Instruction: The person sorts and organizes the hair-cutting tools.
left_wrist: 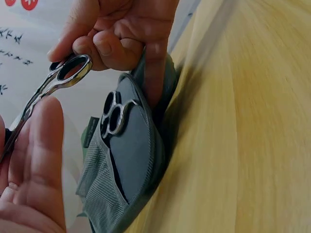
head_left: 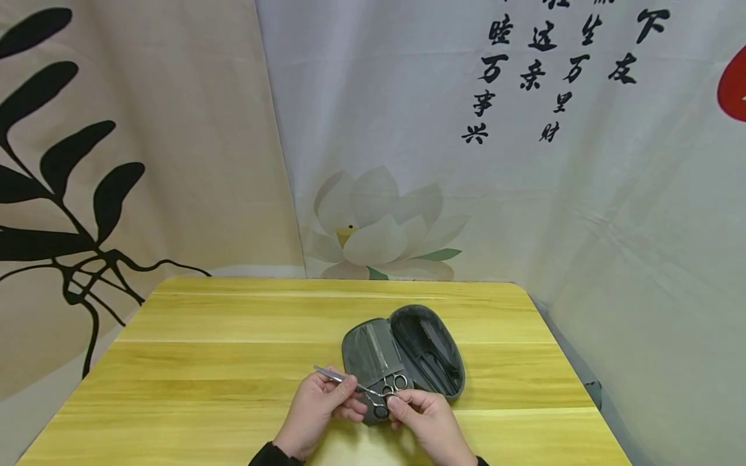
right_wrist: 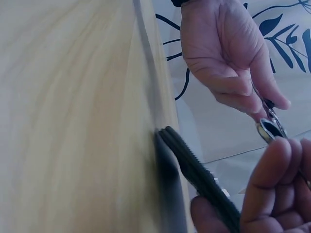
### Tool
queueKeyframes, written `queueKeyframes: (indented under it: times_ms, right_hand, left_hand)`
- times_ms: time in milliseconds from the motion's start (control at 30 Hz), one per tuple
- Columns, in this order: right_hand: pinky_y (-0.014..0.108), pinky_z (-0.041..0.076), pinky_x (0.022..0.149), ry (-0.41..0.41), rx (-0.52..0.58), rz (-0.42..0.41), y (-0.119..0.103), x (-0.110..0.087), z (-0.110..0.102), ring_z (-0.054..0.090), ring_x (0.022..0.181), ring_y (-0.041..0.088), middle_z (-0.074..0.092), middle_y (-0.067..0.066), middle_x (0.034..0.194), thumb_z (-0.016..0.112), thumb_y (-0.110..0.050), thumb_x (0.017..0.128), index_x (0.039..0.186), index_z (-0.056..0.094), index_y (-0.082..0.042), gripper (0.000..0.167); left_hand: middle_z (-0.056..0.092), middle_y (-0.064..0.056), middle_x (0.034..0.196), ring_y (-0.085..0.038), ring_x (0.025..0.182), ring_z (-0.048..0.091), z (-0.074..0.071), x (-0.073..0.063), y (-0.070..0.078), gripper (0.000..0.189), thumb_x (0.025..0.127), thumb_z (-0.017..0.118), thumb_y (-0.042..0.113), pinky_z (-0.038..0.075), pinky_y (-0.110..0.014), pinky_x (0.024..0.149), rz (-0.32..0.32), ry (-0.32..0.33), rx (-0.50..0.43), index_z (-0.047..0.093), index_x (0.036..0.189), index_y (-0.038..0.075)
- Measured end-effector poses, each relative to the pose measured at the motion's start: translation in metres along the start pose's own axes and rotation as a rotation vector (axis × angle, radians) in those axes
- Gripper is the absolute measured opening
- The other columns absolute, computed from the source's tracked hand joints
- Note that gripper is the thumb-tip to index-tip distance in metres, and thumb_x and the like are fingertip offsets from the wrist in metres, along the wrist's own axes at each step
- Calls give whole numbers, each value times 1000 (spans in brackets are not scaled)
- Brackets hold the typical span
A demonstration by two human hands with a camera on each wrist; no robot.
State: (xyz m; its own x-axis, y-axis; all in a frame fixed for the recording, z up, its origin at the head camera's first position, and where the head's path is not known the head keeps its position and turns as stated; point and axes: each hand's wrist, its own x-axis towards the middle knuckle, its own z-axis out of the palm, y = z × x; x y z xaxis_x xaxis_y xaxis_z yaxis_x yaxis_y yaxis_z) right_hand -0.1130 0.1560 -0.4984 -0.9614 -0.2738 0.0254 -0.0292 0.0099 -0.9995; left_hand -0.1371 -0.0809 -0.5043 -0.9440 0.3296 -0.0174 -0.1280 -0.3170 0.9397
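A pair of silver scissors (head_left: 330, 373) is held between both hands above the front of an open grey case (head_left: 357, 353). My left hand (head_left: 315, 408) pinches the blades between thumb and fingers, with the tips pointing left. At the ring handles, my right hand (head_left: 434, 424) grips one finger ring; the other ring hangs below. In the left wrist view, the black-lined rings of a second pair of scissors (left_wrist: 115, 119) poke out of the mesh pocket (left_wrist: 102, 187) of the case. Fingers of the right hand reach down beside the case edge there.
In the case's deeper right half lies a long black tool (head_left: 422, 343), its details hard to make out. The case rests on a yellow wood-grain table (head_left: 233, 362). Behind the table hangs a printed cloth (head_left: 373, 129) with a lotus and black characters.
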Motion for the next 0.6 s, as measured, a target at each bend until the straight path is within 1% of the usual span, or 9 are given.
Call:
queueKeyframes:
  times_ms: [100, 200, 267, 333, 400, 467, 533, 567, 600]
  right_hand:
    - [21, 58, 74, 18, 16, 29, 1, 1, 0, 68, 71, 4, 68, -11, 77, 68, -11, 104, 104, 68, 19, 30]
    - [21, 58, 74, 46, 68, 61, 2, 1, -1, 68, 71, 5, 68, -10, 76, 69, -12, 104, 105, 65, 23, 36]
    - [21, 59, 74, 67, 113, 71, 3, 2, -2, 67, 70, 5, 68, -10, 76, 69, -12, 104, 107, 62, 26, 39]
    - [21, 60, 74, 86, 148, 70, 5, 2, -3, 67, 70, 5, 68, -10, 76, 69, -11, 104, 107, 61, 28, 40]
    - [21, 60, 74, 103, 170, 66, 6, 3, -3, 67, 70, 5, 68, -10, 75, 69, -11, 104, 106, 62, 27, 38]
    - [21, 60, 74, 113, 180, 63, 6, 3, -4, 67, 70, 5, 68, -10, 75, 68, -11, 104, 105, 63, 26, 36]
    - [21, 60, 74, 117, 183, 64, 7, 3, -5, 66, 70, 5, 68, -10, 74, 68, -11, 104, 104, 64, 24, 35]
    - [21, 60, 74, 117, 181, 65, 7, 3, -6, 66, 70, 5, 68, -10, 74, 68, -11, 104, 104, 65, 24, 35]
    - [21, 59, 74, 117, 181, 67, 7, 4, -6, 66, 70, 5, 68, -10, 74, 68, -11, 104, 104, 65, 23, 35]
  left_hand:
    - [79, -4, 88, -12, 71, 78, 1, 1, -1, 13, 106, 68, 16, 68, -32, 69, -8, 32, 25, 62, 107, 3]
    - [78, -5, 87, -14, 72, 76, 1, 2, -2, 18, 104, 71, 16, 67, -32, 67, -21, 104, 78, 63, 106, 0]
    - [76, -7, 89, -15, 74, 74, 1, 3, -2, 22, 103, 73, 17, 66, -31, 66, -25, 169, 115, 64, 107, -3]
    - [73, -10, 90, -17, 74, 72, 0, 5, -2, 29, 104, 72, 20, 65, -31, 67, -24, 245, 161, 63, 109, -6]
    - [70, -12, 93, -19, 76, 71, -2, 6, -3, 37, 106, 69, 28, 64, -30, 70, -24, 325, 209, 60, 116, -7]
    - [67, -13, 97, -19, 78, 70, -4, 7, -3, 45, 109, 64, 35, 64, -29, 74, -37, 391, 237, 56, 123, -7]
    - [65, -14, 102, -19, 81, 69, -6, 8, -5, 50, 111, 60, 40, 63, -29, 76, -56, 436, 234, 50, 130, -5]
    - [65, -15, 104, -19, 82, 69, -7, 8, -5, 50, 111, 59, 39, 64, -29, 76, -63, 442, 222, 48, 132, -5]
    - [65, -16, 107, -20, 83, 69, -8, 9, -7, 50, 112, 59, 37, 64, -29, 76, -67, 433, 196, 46, 134, -5]
